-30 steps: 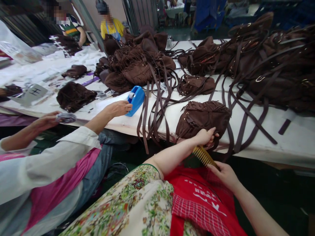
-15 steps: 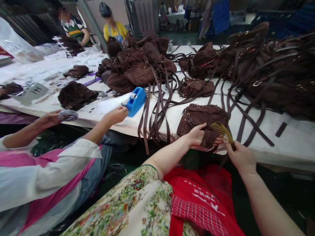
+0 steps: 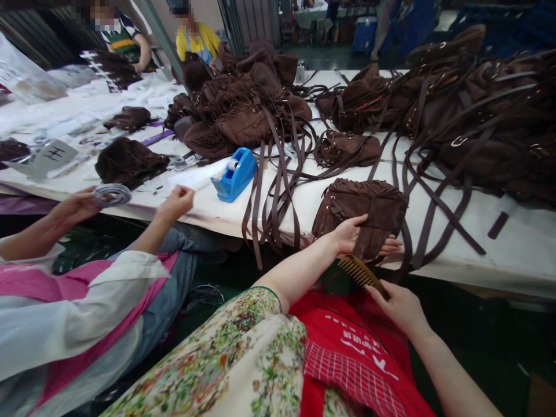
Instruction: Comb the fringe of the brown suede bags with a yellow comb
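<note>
A dark brown fringed bag (image 3: 347, 202) with small metal eyelets lies at the table's front edge. My left hand (image 3: 350, 234) is under its hanging fringe (image 3: 370, 240), palm up, thumb and fingers stretched out; the fringe lies across the palm and covers part of it. In my right hand (image 3: 397, 304) is a yellowish-brown comb (image 3: 360, 272), pinched at one end. The comb's teeth point down and left, just below the fringe and apart from it.
A blue tape dispenser (image 3: 237, 176) stands left of the bag, beside dangling brown straps (image 3: 282, 202). Brown bags are heaped behind (image 3: 243, 110) and at right (image 3: 482, 116). A co-worker at left holds a grey roll (image 3: 112, 195); other people stand across the table.
My right hand has drawn the comb down and left, out of the fringe, which now hangs straighter. The co-worker's hand has moved left off the tape dispenser.
</note>
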Demonstrator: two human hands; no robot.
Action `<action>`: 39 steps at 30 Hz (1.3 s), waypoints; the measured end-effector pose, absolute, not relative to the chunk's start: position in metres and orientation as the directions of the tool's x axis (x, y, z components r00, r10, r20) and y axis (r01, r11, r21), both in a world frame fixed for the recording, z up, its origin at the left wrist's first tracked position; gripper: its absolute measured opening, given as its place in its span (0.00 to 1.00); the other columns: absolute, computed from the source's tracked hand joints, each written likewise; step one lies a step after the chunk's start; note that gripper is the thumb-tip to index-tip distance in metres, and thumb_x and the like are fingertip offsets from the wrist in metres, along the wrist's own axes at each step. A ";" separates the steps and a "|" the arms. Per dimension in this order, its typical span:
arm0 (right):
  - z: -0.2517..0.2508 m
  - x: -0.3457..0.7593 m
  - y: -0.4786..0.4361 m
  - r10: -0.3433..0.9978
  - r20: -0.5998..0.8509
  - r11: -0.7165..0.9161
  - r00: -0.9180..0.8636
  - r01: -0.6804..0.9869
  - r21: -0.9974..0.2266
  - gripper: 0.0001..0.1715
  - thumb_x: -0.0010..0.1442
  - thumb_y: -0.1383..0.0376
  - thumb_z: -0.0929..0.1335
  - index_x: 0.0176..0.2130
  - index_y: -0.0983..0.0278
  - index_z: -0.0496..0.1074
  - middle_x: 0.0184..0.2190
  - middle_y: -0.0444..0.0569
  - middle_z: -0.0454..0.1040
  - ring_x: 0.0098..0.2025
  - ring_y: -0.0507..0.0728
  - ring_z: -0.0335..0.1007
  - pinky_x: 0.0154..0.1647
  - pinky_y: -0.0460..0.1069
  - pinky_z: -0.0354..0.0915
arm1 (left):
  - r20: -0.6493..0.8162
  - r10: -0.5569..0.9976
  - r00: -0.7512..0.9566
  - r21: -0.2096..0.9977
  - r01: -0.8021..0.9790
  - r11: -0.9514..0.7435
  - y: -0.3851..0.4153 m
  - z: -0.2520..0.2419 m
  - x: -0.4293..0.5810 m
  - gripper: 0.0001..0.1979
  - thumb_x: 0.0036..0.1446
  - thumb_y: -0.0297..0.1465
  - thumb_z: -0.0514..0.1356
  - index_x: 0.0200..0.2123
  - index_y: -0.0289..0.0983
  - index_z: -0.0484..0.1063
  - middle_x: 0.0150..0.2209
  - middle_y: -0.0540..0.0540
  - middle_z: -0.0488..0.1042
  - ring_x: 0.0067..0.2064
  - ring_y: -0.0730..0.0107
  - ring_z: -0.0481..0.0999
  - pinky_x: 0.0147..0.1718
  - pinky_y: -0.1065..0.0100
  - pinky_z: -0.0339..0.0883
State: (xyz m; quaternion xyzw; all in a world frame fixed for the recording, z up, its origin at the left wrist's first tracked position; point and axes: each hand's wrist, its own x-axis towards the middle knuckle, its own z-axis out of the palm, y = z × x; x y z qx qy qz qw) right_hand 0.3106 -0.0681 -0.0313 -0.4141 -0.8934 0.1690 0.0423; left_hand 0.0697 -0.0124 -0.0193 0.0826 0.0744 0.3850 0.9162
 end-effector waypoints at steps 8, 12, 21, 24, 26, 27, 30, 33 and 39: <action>-0.016 0.313 -0.073 0.762 -0.138 0.482 -0.633 0.696 -0.532 0.28 0.59 0.42 0.63 0.34 0.60 0.78 0.26 0.47 0.79 0.27 0.59 0.74 0.28 0.50 0.65 | -0.300 0.805 0.511 0.348 -0.727 0.592 -0.017 -0.008 0.089 0.18 0.67 0.35 0.49 0.43 0.27 0.74 0.17 0.57 0.53 0.16 0.81 0.53 0.18 0.78 0.53; -0.008 0.304 -0.077 0.733 -0.205 0.337 -0.648 0.608 -0.719 0.25 0.59 0.45 0.65 0.37 0.61 0.79 0.32 0.46 0.81 0.34 0.62 0.77 0.35 0.50 0.70 | -0.367 0.890 0.270 0.635 -0.627 0.452 -0.016 -0.014 0.110 0.21 0.65 0.41 0.51 0.39 0.30 0.74 0.17 0.59 0.46 0.15 0.82 0.45 0.15 0.77 0.42; 0.001 0.311 -0.086 0.765 -0.258 0.299 -0.591 0.679 -0.671 0.23 0.59 0.46 0.66 0.37 0.60 0.79 0.31 0.46 0.81 0.34 0.62 0.77 0.34 0.49 0.69 | -0.341 0.940 0.028 0.887 -0.321 0.331 -0.023 -0.012 0.124 0.24 0.67 0.41 0.46 0.44 0.30 0.76 0.16 0.57 0.53 0.15 0.81 0.49 0.15 0.73 0.44; -0.001 0.310 -0.087 0.752 -0.287 0.265 -0.594 0.670 -0.693 0.24 0.59 0.46 0.65 0.37 0.62 0.79 0.31 0.46 0.81 0.34 0.62 0.76 0.34 0.50 0.68 | -0.336 0.942 0.020 0.899 -0.290 0.327 -0.026 -0.007 0.122 0.25 0.67 0.40 0.45 0.44 0.30 0.76 0.15 0.56 0.53 0.15 0.80 0.50 0.15 0.73 0.45; -0.002 0.310 -0.089 0.742 -0.310 0.230 -0.594 0.660 -0.715 0.26 0.59 0.46 0.65 0.37 0.63 0.79 0.31 0.46 0.80 0.34 0.62 0.76 0.35 0.50 0.68 | -0.341 0.940 0.003 0.907 -0.260 0.330 -0.026 -0.006 0.121 0.25 0.67 0.40 0.45 0.44 0.30 0.76 0.16 0.56 0.54 0.15 0.80 0.52 0.16 0.73 0.47; -0.002 0.310 -0.091 0.738 -0.329 0.202 -0.589 0.658 -0.725 0.26 0.59 0.45 0.65 0.37 0.63 0.79 0.31 0.46 0.80 0.34 0.62 0.75 0.35 0.50 0.68 | -0.338 0.941 -0.005 0.916 -0.231 0.328 -0.026 -0.006 0.122 0.25 0.68 0.40 0.45 0.44 0.31 0.76 0.16 0.56 0.55 0.16 0.80 0.53 0.17 0.74 0.49; 0.005 0.307 -0.101 0.709 -0.414 0.079 -0.572 0.647 -0.758 0.28 0.59 0.44 0.64 0.37 0.64 0.78 0.29 0.47 0.79 0.34 0.61 0.75 0.36 0.51 0.69 | -0.295 0.954 -0.046 0.955 -0.040 0.293 -0.025 -0.007 0.125 0.24 0.67 0.40 0.46 0.42 0.32 0.77 0.17 0.54 0.60 0.19 0.77 0.61 0.24 0.73 0.59; 0.020 0.299 -0.112 0.613 -0.471 0.007 -0.635 0.600 -0.800 0.28 0.58 0.44 0.66 0.35 0.65 0.78 0.28 0.46 0.78 0.33 0.61 0.75 0.34 0.51 0.70 | -0.242 0.967 -0.076 0.952 0.172 0.252 -0.028 -0.006 0.130 0.18 0.65 0.37 0.51 0.39 0.33 0.78 0.20 0.49 0.68 0.30 0.69 0.72 0.38 0.69 0.65; 0.040 0.294 -0.102 0.745 -0.326 0.058 -0.582 0.544 -0.837 0.25 0.57 0.46 0.67 0.40 0.63 0.78 0.27 0.47 0.78 0.28 0.57 0.73 0.28 0.48 0.68 | -0.303 0.953 0.032 0.950 0.091 0.299 -0.039 0.000 0.121 0.13 0.61 0.37 0.55 0.38 0.34 0.76 0.31 0.40 0.75 0.46 0.57 0.74 0.46 0.64 0.66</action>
